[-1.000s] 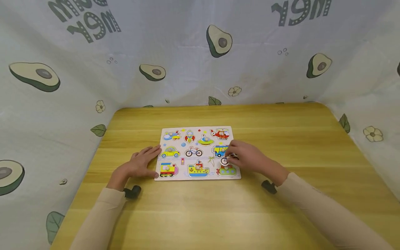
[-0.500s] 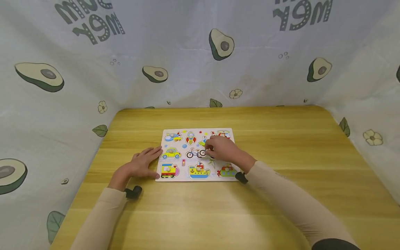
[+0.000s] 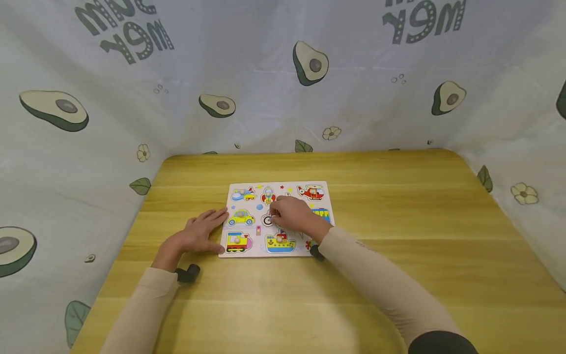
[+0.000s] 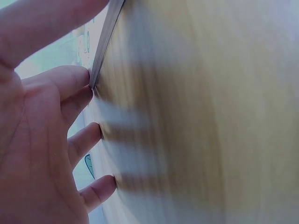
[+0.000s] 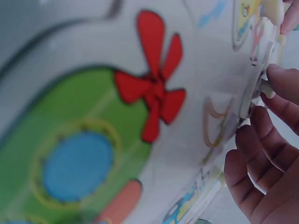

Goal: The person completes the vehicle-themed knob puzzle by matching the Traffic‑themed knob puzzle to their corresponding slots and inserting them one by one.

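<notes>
A wooden knob puzzle board (image 3: 258, 250) with vehicle pieces lies on the table. My right hand (image 3: 294, 214) is over its middle and pinches the bicycle piece (image 3: 267, 220) by its knob between thumb and fingertips. One wheel of the piece shows at the bicycle's place; the hand hides the rest. In the right wrist view the piece (image 5: 252, 88) is seen nearly edge-on, close over the board. My left hand (image 3: 199, 235) has its fingers spread, with fingertips and thumb at the board's left edge (image 4: 100, 51).
Around the bicycle sit a yellow car (image 3: 240, 217), a train (image 3: 239, 242), a ship (image 3: 280, 242), a rocket (image 3: 268, 194), a plane (image 3: 243, 194) and a helicopter (image 3: 314, 192). The right arm partly covers the bus (image 3: 321, 213) and submarine. Avocado-print cloth (image 3: 265, 59) hangs behind the table.
My right hand has carried the bicycle piece leftward from above the submarine to the middle of the board. The left hand has stayed at the board's left edge.
</notes>
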`<state>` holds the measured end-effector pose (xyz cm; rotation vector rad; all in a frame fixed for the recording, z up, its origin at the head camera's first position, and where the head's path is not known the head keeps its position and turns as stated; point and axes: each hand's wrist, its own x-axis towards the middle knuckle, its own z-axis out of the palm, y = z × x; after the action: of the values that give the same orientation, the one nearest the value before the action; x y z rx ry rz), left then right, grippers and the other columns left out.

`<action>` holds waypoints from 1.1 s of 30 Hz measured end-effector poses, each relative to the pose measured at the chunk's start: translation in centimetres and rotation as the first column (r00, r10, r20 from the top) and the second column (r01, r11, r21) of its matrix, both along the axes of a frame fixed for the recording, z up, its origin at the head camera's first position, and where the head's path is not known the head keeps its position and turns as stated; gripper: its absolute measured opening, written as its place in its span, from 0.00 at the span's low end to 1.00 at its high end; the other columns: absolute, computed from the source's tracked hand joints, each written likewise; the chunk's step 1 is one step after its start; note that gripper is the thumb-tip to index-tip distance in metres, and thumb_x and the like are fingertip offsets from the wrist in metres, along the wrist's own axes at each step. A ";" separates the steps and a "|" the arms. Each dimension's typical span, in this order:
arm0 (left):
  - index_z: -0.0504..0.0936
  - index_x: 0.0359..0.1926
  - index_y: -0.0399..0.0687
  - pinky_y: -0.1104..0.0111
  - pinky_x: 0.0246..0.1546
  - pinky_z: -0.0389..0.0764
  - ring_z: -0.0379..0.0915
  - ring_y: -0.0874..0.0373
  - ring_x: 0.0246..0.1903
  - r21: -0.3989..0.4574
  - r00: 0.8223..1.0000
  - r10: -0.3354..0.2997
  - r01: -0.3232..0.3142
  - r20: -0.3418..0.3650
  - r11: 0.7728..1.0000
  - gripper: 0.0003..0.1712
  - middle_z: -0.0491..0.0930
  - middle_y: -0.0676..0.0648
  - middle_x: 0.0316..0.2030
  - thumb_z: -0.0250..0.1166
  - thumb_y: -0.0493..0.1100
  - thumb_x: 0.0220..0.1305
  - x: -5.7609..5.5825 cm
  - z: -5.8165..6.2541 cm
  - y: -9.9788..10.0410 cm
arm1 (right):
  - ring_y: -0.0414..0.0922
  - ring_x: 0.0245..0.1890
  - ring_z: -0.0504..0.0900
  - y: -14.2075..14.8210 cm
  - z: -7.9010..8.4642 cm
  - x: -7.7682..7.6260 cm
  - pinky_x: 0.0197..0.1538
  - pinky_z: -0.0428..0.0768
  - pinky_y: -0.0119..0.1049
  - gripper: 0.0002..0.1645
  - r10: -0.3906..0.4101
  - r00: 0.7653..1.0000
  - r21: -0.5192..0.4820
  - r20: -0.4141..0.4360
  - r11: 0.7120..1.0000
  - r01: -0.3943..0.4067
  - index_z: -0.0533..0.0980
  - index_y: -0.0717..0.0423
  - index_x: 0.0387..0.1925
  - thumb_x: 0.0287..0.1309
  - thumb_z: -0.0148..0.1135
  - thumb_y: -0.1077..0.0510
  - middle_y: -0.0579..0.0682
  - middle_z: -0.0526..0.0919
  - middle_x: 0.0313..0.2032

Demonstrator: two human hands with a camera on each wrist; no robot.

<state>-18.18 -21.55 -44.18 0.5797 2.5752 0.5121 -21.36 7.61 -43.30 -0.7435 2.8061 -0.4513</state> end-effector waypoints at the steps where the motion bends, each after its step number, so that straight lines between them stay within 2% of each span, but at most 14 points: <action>1: 0.52 0.78 0.49 0.30 0.68 0.45 0.39 0.37 0.77 0.002 1.000 0.001 -0.001 0.001 1.000 0.57 0.46 0.45 0.80 0.73 0.56 0.54 0.0 0.0 -0.1 | 0.41 0.33 0.72 -0.1 -0.1 0.0 0.37 0.72 0.34 0.04 -0.007 1.000 -0.002 0.004 1.000 0.007 0.83 0.48 0.35 0.62 0.65 0.53 0.45 0.79 0.33; 7: 0.52 0.78 0.48 0.30 0.68 0.45 0.39 0.37 0.77 0.002 1.000 -0.001 0.001 -0.006 1.000 0.58 0.47 0.45 0.80 0.74 0.56 0.54 0.0 0.1 0.0 | 0.42 0.36 0.74 -0.3 -0.5 -0.2 0.46 0.76 0.37 0.07 -0.055 0.997 -0.057 0.063 0.997 0.058 0.86 0.51 0.37 0.63 0.65 0.54 0.46 0.82 0.37; 12: 0.52 0.78 0.49 0.30 0.68 0.44 0.39 0.37 0.77 0.005 1.000 0.007 -0.007 -0.001 1.000 0.58 0.47 0.44 0.80 0.74 0.56 0.53 0.0 0.1 0.0 | 0.42 0.38 0.75 -0.6 -0.3 -0.3 0.48 0.76 0.37 0.07 -0.097 0.988 -0.099 0.123 0.989 0.110 0.87 0.52 0.36 0.62 0.66 0.55 0.45 0.86 0.38; 17: 0.53 0.78 0.48 0.30 0.67 0.45 0.39 0.36 0.76 0.007 1.000 0.003 -0.003 -0.006 1.000 0.59 0.47 0.44 0.79 0.74 0.57 0.53 -0.1 0.1 0.1 | 0.42 0.39 0.76 -0.6 -0.4 -0.4 0.51 0.77 0.37 0.07 -0.111 0.985 -0.126 0.133 0.984 0.127 0.88 0.51 0.37 0.61 0.67 0.55 0.45 0.86 0.40; 21: 0.52 0.78 0.48 0.28 0.67 0.44 0.38 0.36 0.77 0.001 1.000 -0.005 0.005 -0.006 1.000 0.58 0.46 0.44 0.80 0.73 0.58 0.54 -0.1 0.3 0.0 | 0.42 0.39 0.75 -0.8 -0.5 -0.5 0.49 0.76 0.36 0.06 -0.136 0.984 -0.126 0.116 0.981 0.151 0.88 0.50 0.35 0.61 0.68 0.55 0.46 0.83 0.38; 26: 0.52 0.78 0.47 0.28 0.67 0.43 0.38 0.35 0.76 -0.003 1.000 0.001 -0.001 0.002 1.000 0.58 0.46 0.43 0.80 0.73 0.57 0.54 -0.1 0.5 -0.1 | 0.44 0.36 0.73 -1.2 -0.5 -0.6 0.42 0.73 0.35 0.04 -0.125 0.988 -0.084 0.086 0.988 0.133 0.85 0.49 0.34 0.62 0.66 0.56 0.49 0.79 0.38; 33: 0.52 0.78 0.48 0.28 0.68 0.42 0.38 0.35 0.77 -0.005 1.000 0.008 -0.008 0.014 1.000 0.58 0.47 0.44 0.80 0.73 0.57 0.54 0.0 0.4 0.2 | 0.44 0.37 0.73 -1.1 -0.4 -0.4 0.41 0.71 0.35 0.04 -0.165 0.978 -0.099 0.124 0.979 0.178 0.83 0.49 0.31 0.62 0.65 0.56 0.49 0.79 0.36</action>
<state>-18.22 -21.38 -43.75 0.5631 2.5661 0.5107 -21.74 6.52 -43.72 -0.4793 2.7650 -0.6609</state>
